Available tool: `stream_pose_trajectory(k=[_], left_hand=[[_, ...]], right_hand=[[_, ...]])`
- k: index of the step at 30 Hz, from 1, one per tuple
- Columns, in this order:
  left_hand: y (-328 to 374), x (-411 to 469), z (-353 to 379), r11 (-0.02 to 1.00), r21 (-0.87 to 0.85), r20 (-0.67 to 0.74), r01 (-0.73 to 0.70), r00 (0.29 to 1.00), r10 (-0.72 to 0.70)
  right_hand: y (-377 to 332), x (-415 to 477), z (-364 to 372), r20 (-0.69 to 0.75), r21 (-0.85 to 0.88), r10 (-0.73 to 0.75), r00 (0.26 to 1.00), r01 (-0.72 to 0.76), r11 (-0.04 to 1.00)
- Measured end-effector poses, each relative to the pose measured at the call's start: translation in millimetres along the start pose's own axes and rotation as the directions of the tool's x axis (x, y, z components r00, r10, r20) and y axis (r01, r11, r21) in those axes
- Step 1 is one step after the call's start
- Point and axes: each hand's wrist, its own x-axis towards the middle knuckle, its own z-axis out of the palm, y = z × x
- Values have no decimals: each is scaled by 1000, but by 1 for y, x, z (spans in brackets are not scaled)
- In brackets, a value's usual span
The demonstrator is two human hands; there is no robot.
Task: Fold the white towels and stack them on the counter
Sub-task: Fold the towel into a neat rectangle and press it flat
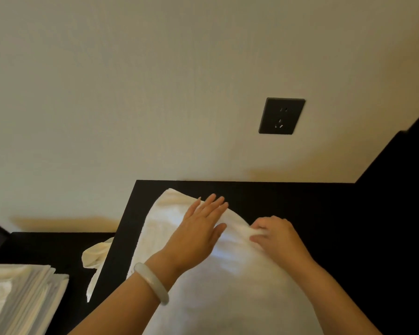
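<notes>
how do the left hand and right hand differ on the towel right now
The left hand lies flat on the white towel with straight fingers; the right hand has curled fingers pinching a fold of it. The left hand reaches farther up the towel than the right hand. The left wrist wears a pale bangle; the right wrist is bare. Both touch the same towel on the dark counter.

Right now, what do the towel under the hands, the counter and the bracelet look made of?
Towel: soft white cloth, likely cotton terry; it bunches loosely. Counter: matte black, perhaps laminate. Bracelet: pale, glossy, translucent; maybe jade or glass.
</notes>
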Motion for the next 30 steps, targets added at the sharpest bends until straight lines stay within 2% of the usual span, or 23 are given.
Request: stream_pose_trajectory(k=[1, 2, 4, 5, 6, 7, 8, 10, 11, 12, 13, 15, 17, 21, 25, 27, 30], left_hand=[[6, 3, -3, 999, -14, -1, -51, 999, 51], [9, 4, -3, 996, -24, 9, -86, 996, 86], [12, 2, -1, 993, -3, 84, -117, 990, 116], [10, -2, 2, 993, 28, 144, -112, 984, 107], [6, -7, 7, 994, 61, 206, -93, 975, 79], [0, -13, 13, 994, 86, 261, -63, 965, 39], [-6, -21, 19, 994, 104, 291, -38, 957, 6], [-16, -35, 31, 993, 119, 276, -12, 961, -21], [-15, -41, 35, 994, 111, 240, 0, 970, -27], [-14, -46, 38, 996, 89, 196, 19, 980, -36], [-10, -50, 39, 997, 58, 151, 42, 987, -51], [-4, -55, 41, 995, -14, 88, 102, 991, -100], [0, -57, 41, 990, -56, 42, 129, 991, -127], [1, -59, 43, 989, -75, -2, 131, 991, -131], [-12, -66, 54, 991, -13, -87, 132, 987, -133], [-24, -72, 59, 981, 39, -126, 191, 975, -185], [-37, -76, 66, 937, 129, -183, 324, 937, -298]], right_hand=[[-1, -11, 1, -43, -145, -145, 988, 137, 980], [-4, -25, 3, -72, -214, -299, 951, 278, 936], [-13, -54, 5, 85, -294, -448, 890, 452, 842], [-17, -65, 4, 202, -298, -466, 861, 508, 809], [-17, -73, 3, 320, -257, -427, 846, 512, 820], [-15, -78, 0, 395, -209, -341, 853, 444, 871], [-13, -80, -5, 397, -143, -259, 881, 338, 930], [-10, -79, -16, 209, 87, -45, 977, 27, 996], [-7, -75, -20, 123, 179, 108, 987, -129, 975], [-1, -66, -22, 37, 238, 214, 976, -217, 947], [9, -54, -21, -29, 251, 282, 959, -266, 931], [26, -28, -16, -32, 234, 357, 934, -340, 911], [32, -6, -8, 84, 201, 376, 923, -385, 901], [15, 15, 2, 358, 232, 259, 897, -354, 906], [3, 19, -1, 476, 130, 180, 861, -272, 954], [6, 26, -9, 443, 270, 154, 883, -296, 916], [13, 44, -32, 388, 530, 119, 914, -327, 782]])
